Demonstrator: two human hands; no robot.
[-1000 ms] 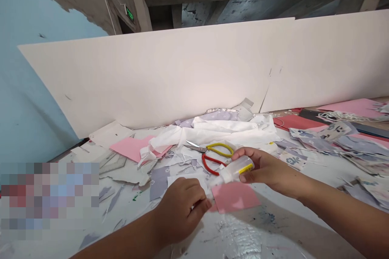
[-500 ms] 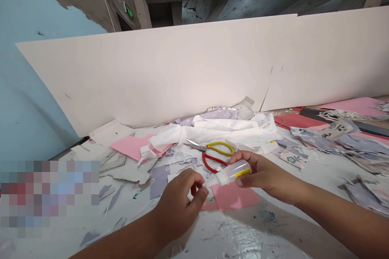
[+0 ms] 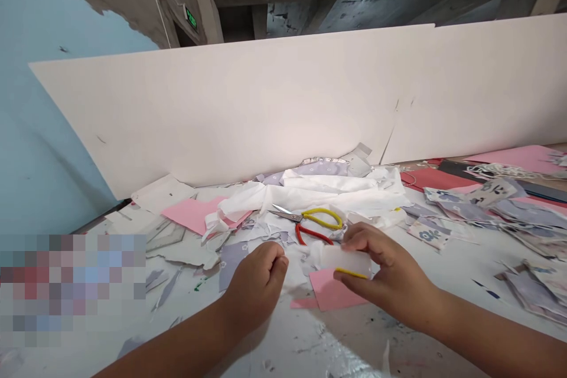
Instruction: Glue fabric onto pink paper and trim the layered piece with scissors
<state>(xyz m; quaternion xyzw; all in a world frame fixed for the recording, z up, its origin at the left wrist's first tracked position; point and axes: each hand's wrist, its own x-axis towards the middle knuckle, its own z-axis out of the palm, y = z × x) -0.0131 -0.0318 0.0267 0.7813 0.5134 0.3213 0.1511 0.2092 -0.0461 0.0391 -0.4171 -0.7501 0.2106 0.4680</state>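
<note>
My right hand point(image 3: 376, 263) is closed around a small translucent glue bottle point(image 3: 341, 258) with a yellow label, held on its side above the table. The bottle's cap end points left, towards my left hand point(image 3: 261, 277). That hand is apart from the bottle, its fingers curled in and thumb pressed against them; whatever they may hold is hidden. Just behind the bottle lie scissors point(image 3: 295, 217) with one yellow and one red handle, blades apart. Below the bottle is a pink paper piece point(image 3: 334, 292) on the white tabletop.
White crumpled cloth point(image 3: 319, 195) and paper scraps pile up behind the scissors, against a tall white board point(image 3: 266, 112). Patterned fabric pieces point(image 3: 429, 230) lie in stacks at the right, near red sheets and white string point(image 3: 500, 170). Torn cardboard point(image 3: 162, 192) lies at the left.
My left hand has come away from the bottle's tip, moving slightly left. My right hand has turned the bottle so its label faces lower and shows as a thin yellow strip.
</note>
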